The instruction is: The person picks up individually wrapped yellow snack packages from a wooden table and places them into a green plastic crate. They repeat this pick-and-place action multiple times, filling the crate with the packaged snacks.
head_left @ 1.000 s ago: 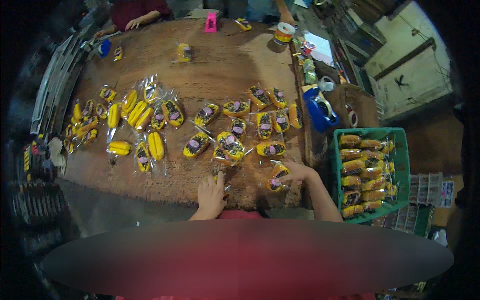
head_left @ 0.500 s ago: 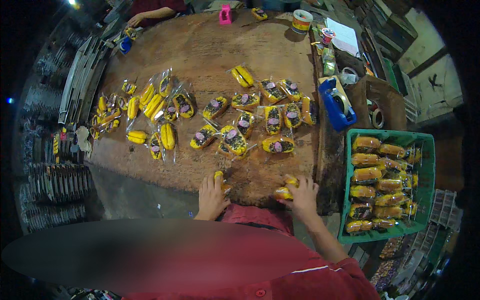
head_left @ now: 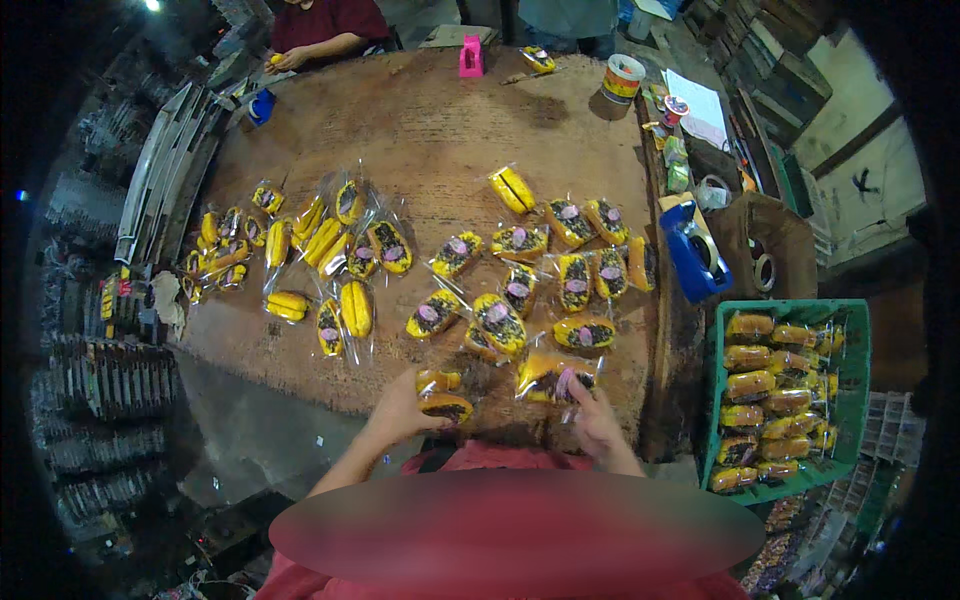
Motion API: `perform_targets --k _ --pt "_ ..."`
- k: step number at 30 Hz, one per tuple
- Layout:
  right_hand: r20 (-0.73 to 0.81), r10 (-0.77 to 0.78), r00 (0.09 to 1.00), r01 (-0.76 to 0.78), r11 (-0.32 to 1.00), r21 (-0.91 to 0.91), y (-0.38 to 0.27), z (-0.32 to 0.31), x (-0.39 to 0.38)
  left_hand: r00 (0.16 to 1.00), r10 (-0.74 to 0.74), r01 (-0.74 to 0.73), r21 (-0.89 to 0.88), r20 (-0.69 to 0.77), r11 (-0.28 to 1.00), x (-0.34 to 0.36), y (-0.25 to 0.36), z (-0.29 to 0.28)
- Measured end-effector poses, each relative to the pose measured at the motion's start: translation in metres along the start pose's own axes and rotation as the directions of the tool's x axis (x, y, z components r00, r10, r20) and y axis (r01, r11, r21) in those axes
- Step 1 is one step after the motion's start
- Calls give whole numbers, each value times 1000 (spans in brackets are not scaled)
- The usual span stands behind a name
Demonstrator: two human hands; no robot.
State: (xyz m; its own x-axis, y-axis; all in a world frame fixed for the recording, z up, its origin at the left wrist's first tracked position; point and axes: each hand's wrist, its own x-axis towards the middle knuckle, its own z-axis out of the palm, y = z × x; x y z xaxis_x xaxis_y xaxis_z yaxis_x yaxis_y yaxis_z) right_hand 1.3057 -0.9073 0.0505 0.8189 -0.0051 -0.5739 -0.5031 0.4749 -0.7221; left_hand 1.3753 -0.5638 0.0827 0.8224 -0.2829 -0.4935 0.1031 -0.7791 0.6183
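We have a wrapped bun (head_left: 540,377) at the near edge of the wooden table (head_left: 440,115), its purple label at the right end, and just to its left a yellow-and-brown bun (head_left: 445,407) showing as 2 stacked parts; whether that is 1 bun or 2, we cannot tell. Our left hand (head_left: 402,408) is curled around the stacked parts from the left, thumb low and fingers behind, clamped on them. Our right hand (head_left: 597,425) has its thumb against the label end of the wrapped bun; the other fingers are hidden, so we cannot tell how firmly they close. Right ahead of both hands, a loose cluster of bagged buns (head_left: 498,322) stands in the way of the bare wood beyond, and a group of yellow buns (head_left: 325,240) lies farther left. At the table's right side sits a blue tape dispenser (head_left: 684,262), with a green crate (head_left: 850,390) of packed buns nearer us. Toward the far edge stand a pink holder (head_left: 471,57) and a round tub (head_left: 624,80), and at far left we see a co-worker's hand (head_left: 290,60).
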Motion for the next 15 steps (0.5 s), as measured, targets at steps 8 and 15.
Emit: perform_targets --k 8,15 --pt "-89 -33 995 64 928 368 17 118 97 688 366 -599 205 627 774 139 -12 -144" --pt "-249 -50 967 93 982 163 0 152 110 244 2 -715 179 970 676 262 54 -116"
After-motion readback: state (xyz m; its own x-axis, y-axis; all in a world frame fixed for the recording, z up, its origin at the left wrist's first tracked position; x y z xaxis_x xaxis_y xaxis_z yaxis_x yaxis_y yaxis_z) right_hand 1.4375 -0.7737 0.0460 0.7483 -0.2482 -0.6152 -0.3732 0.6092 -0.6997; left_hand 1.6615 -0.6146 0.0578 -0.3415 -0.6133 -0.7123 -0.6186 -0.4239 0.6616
